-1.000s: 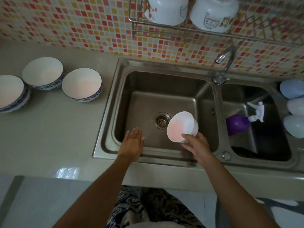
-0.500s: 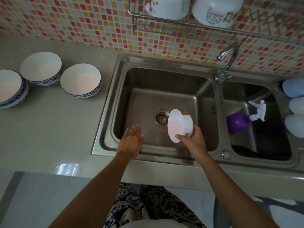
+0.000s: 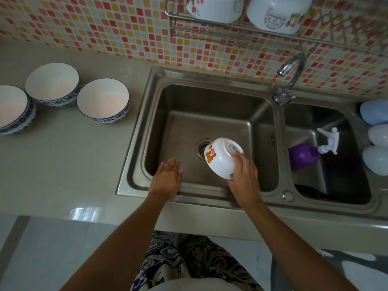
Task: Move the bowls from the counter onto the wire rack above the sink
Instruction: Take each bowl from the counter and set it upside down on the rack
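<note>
- One white bowl (image 3: 220,159) with a bear picture, turned bottom-up and tilted, is held over the sink (image 3: 210,133) by the right hand (image 3: 244,179), whose fingers (image 3: 239,159) curl on its base and rim.
- Left hand (image 3: 167,179) hovers at the sink's near edge, fingers straight and together.
- Three blue-patterned bowls (image 3: 102,100) stand upright on the counter (image 3: 63,164), nothing inside.
- Two white bowls (image 3: 277,13) sit inverted on the wire rack (image 3: 210,17); their print is unreadable.
- Right basin holds a purple spray bottle (image 3: 302,156).
</note>
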Demonstrator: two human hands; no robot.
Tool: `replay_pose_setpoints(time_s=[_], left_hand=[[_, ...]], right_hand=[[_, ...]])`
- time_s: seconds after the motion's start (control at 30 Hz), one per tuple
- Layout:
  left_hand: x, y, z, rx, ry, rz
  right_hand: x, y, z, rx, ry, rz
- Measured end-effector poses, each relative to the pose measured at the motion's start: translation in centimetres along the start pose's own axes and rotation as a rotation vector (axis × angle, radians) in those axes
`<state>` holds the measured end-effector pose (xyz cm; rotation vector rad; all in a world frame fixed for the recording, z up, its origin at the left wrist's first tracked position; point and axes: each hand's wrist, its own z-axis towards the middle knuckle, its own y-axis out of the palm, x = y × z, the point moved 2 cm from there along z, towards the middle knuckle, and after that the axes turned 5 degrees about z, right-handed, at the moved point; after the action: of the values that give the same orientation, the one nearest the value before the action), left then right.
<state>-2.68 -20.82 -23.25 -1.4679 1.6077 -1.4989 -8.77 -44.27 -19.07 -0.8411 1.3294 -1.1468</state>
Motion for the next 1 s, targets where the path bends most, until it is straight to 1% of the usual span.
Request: replay_pose_setpoints(time_s=[0.1, 0.2, 0.33, 0.4, 0.43, 0.47, 0.53, 0.6, 0.67, 0.7, 0.77, 0.8, 0.83, 0.9, 1.0], left_hand=[[0.0, 0.0, 0.0, 0.014, -0.001, -0.007], [0.0, 0.1, -0.1, 0.02, -0.002, -0.016], [0.0, 0.0, -0.3, 0.024, -0.015, -0.039], [0.1, -0.1, -0.4, 0.028, -0.019, -0.045], [0.1, -0.1, -0.5, 0.023, -0.018, -0.047], [0.2, -0.1, -0.6, 0.022, -0.015, -0.043], [0.3, -0.3, -0.9, 0.043, -0.014, -0.033], [0.5, -0.7, -1.2, 0.077, -0.012, -0.041], [0.7, -1.6, -1.2, 0.11, -0.016, -0.07], [0.8, -2.3, -1.0, 0.135, -0.024, -0.088], [0.8, -4.6, 0.1, 0.216, -0.04, -0.135], [0.8, -6.1, 0.9, 0.261, -0.044, -0.157], [0.9, -7.8, 1.8, 0.303, -0.042, -0.172], [1.7, -11.9, 3.3, 0.404, -0.023, -0.2], [3.8, -18.7, 4.7, 0.599, -0.015, -0.293]], right_hand=[[0.1, 0.4, -0.2, 0.029, -0.059, -0.16], [0.2, 0.4, -0.5, 0.018, -0.085, -0.259], [0.2, 0.4, -0.5, -0.014, -0.073, -0.279], [0.2, 0.3, -0.3, -0.043, -0.082, -0.21], [0.1, 0.2, -0.1, -0.062, -0.069, -0.112], [-0.3, -0.2, 0.0, -0.094, -0.013, 0.035], [-1.2, -0.9, 0.5, -0.142, 0.189, 0.352], [-2.4, -2.2, 1.3, -0.093, 0.378, 0.55], [-3.3, -3.9, 2.6, -0.018, 0.509, 0.736], [-3.6, -4.7, 3.4, -0.005, 0.572, 0.876], [-4.0, -6.2, 5.0, -0.049, 0.694, 1.276], [-4.2, -7.1, 5.6, -0.082, 0.736, 1.465], [-4.4, -8.1, 6.2, -0.105, 0.746, 1.601], [-4.7, -10.1, 7.2, -0.145, 0.721, 1.742], [-5.7, -12.8, 8.6, -0.179, 0.702, 1.876]])
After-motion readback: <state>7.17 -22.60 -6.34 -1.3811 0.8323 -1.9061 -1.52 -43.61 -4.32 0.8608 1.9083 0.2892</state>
